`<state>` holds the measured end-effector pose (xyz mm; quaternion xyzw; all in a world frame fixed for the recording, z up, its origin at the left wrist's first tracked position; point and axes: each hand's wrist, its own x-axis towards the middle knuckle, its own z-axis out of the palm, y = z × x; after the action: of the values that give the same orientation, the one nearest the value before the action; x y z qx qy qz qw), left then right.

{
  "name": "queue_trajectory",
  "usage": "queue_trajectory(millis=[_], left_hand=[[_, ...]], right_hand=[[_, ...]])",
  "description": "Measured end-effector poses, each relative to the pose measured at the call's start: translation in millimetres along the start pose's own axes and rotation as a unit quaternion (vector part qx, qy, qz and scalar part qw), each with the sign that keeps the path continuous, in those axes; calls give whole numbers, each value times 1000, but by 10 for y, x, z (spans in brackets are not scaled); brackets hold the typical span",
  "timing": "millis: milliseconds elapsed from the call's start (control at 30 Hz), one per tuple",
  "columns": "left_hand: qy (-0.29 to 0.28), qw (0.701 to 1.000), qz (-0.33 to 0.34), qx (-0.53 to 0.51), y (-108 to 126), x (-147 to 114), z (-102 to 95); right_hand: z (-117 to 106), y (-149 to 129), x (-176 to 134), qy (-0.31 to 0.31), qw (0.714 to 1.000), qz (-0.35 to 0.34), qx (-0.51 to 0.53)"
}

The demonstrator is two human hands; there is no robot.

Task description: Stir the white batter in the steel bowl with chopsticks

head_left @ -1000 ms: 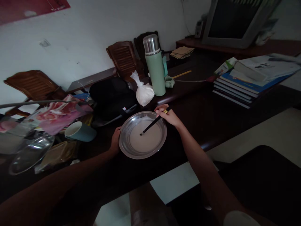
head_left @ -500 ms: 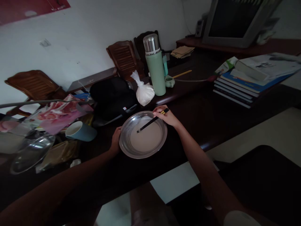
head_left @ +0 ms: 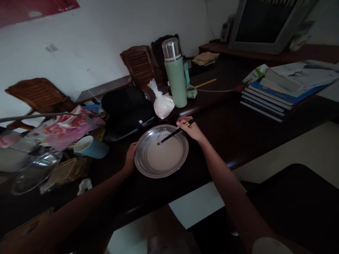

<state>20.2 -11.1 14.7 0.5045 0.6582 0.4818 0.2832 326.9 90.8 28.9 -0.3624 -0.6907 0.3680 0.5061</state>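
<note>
A round metal plate (head_left: pixel 140 167) holding pale whitish liquid sits on the dark wooden table (head_left: pixel 238 134). My left hand (head_left: pixel 130 157) grips the plate's left rim. My right hand (head_left: pixel 190 129), at the plate's far right rim, holds black chopsticks (head_left: pixel 172 135) with yellow bands near the top. Their tips dip into the liquid near the plate's far side.
Behind the plate stand a green thermos (head_left: pixel 176 74), a knotted white plastic bag (head_left: pixel 162 103) and a black bag (head_left: pixel 126 109). A teal mug (head_left: pixel 91 147), a glass bowl (head_left: pixel 34 172) and pink packaging lie left. Stacked books (head_left: pixel 280 91) lie right, with a monitor (head_left: pixel 265 24) behind them.
The chopstick tips have swept around in the liquid, from the middle to the left and now to the far side. My left hand stays on the rim.
</note>
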Motion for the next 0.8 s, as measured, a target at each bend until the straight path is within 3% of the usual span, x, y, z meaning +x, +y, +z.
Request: queue_trajectory(millis=[100, 233, 433, 633, 800], left_hand=[[3, 1000, -2, -6, 5, -2, 6], [4, 1000, -4, -21, -2, 0, 10], [8, 1000, -7, -4, -6, 5, 3], [9, 1000, 1, -7, -35, 10, 1], [10, 1000, 0, 6, -17, 6, 6]], right_hand=[[-5, 0, -7, 6, 1000, -9, 11], [42, -32, -16, -45, 998, -42, -2], [4, -16, -6, 15, 1000, -6, -5], [34, -95, -24, -56, 998, -34, -9], [8, -33, -5, 16, 1000, -6, -12]])
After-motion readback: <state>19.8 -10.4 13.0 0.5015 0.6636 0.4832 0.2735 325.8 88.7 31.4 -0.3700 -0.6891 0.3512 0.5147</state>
